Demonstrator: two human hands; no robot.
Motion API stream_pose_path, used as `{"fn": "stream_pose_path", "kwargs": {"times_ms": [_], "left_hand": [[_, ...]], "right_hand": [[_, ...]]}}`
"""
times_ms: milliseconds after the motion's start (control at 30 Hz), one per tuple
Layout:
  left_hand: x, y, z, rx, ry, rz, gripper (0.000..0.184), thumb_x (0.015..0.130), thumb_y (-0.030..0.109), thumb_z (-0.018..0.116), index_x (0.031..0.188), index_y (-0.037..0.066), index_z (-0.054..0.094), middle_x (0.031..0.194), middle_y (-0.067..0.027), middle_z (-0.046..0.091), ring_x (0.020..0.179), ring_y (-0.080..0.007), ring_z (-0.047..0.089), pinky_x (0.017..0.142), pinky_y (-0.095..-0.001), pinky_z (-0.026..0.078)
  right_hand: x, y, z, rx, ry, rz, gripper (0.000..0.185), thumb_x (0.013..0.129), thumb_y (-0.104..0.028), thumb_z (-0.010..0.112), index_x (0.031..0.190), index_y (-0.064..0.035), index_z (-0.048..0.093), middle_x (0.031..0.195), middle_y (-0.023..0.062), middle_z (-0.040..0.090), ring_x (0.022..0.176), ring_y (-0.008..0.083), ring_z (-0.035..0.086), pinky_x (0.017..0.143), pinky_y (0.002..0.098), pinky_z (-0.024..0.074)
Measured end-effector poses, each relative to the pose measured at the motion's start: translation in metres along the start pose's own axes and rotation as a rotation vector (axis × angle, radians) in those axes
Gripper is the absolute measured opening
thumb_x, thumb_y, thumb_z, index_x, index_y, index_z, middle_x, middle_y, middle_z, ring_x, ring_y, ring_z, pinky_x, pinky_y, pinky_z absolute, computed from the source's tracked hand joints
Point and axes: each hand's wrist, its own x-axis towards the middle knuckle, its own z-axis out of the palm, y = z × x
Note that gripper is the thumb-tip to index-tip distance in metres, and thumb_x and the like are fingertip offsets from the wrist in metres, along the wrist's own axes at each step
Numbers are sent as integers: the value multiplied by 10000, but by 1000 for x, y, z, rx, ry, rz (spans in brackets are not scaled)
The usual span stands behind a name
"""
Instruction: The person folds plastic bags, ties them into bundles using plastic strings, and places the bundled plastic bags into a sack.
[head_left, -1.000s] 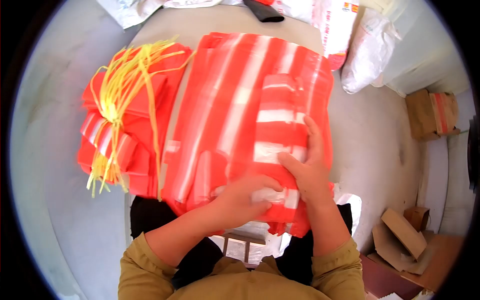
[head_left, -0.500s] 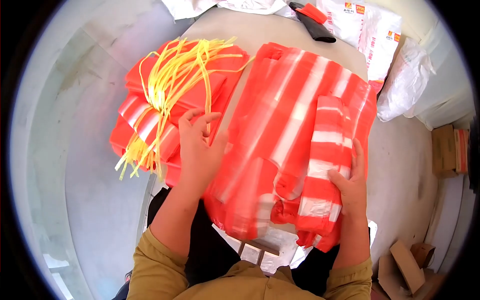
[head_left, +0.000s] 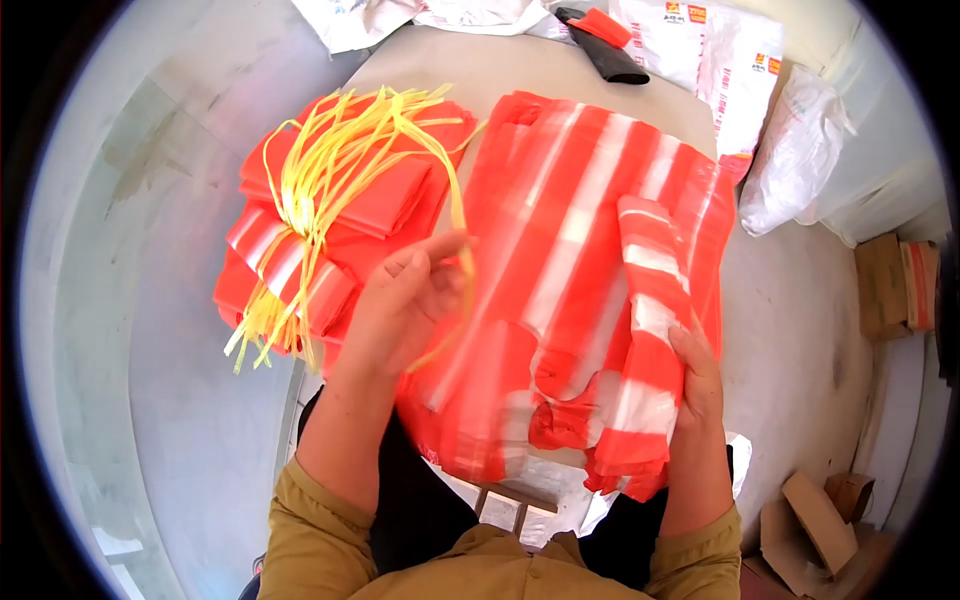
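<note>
My left hand [head_left: 405, 305] pinches one yellow plastic strip [head_left: 456, 195] between thumb and forefinger. The strip runs up to a bunch of yellow strips [head_left: 312, 185], gathered in the middle and lying on a stack of folded red plastic [head_left: 385, 205]. My right hand [head_left: 700, 385] grips the right edge of a narrow folded bundle of red-and-white striped plastic bags [head_left: 650, 325]; some of its fingers are hidden. Under that bundle a wide pile of striped plastic bags [head_left: 575, 225] is spread, with crumpled handle ends at the near edge.
The pale tabletop [head_left: 450, 60] shows behind the stacks. White printed sacks [head_left: 735, 75] and a black-and-red roll [head_left: 610, 55] lie at the far side. A white plastic bag [head_left: 795, 150] stands right. Cardboard boxes [head_left: 880, 285] and flaps [head_left: 815, 520] are at the right.
My left hand has moved a little right, drawing a yellow strip out from the bunch into a loop. My right hand has closed round the edge of the folded bundle, which has tilted slightly.
</note>
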Motion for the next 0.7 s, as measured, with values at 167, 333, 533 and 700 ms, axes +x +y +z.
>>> {"fn": "stream_pose_path", "kwargs": {"times_ms": [167, 333, 533, 700], "left_hand": [[0, -40, 77, -168, -205, -215, 608, 990, 118, 524, 1550, -78, 392, 1549, -168, 482, 1371, -329, 564, 1082, -387, 519], [-1, -50, 118, -74, -40, -393, 637, 956, -73, 387, 1579, 29, 297, 1560, -194, 419, 1414, -333, 501, 1125, -407, 467], [0, -71, 103, 75, 53, -310, 695, 911, -50, 605, 1506, 115, 288, 1555, -193, 378, 1451, -281, 400, 1170, -421, 401], [3, -70, 102, 90, 55, -276, 727, 877, -91, 631, 1531, 92, 370, 1580, -149, 375, 1448, -236, 408, 1141, -383, 428]], "right_hand": [[-15, 1, 23, 177, -51, 54, 611, 948, -75, 614, 1524, -16, 419, 1363, 151, 625, 1178, 257, 670, 1007, 404, 576], [-9, 15, 11, -49, -63, 29, 725, 897, -2, 689, 1551, -1, 374, 1355, 147, 608, 1200, 235, 642, 989, 371, 566], [-6, 22, 6, -373, -86, -32, 1002, 897, -25, 753, 1666, -2, 111, 1533, 158, 460, 1302, 238, 567, 1046, 372, 520], [-9, 9, -3, -580, -85, 40, 872, 970, -83, 712, 1665, -39, 187, 1386, 135, 610, 1226, 228, 626, 1021, 355, 526]]}}
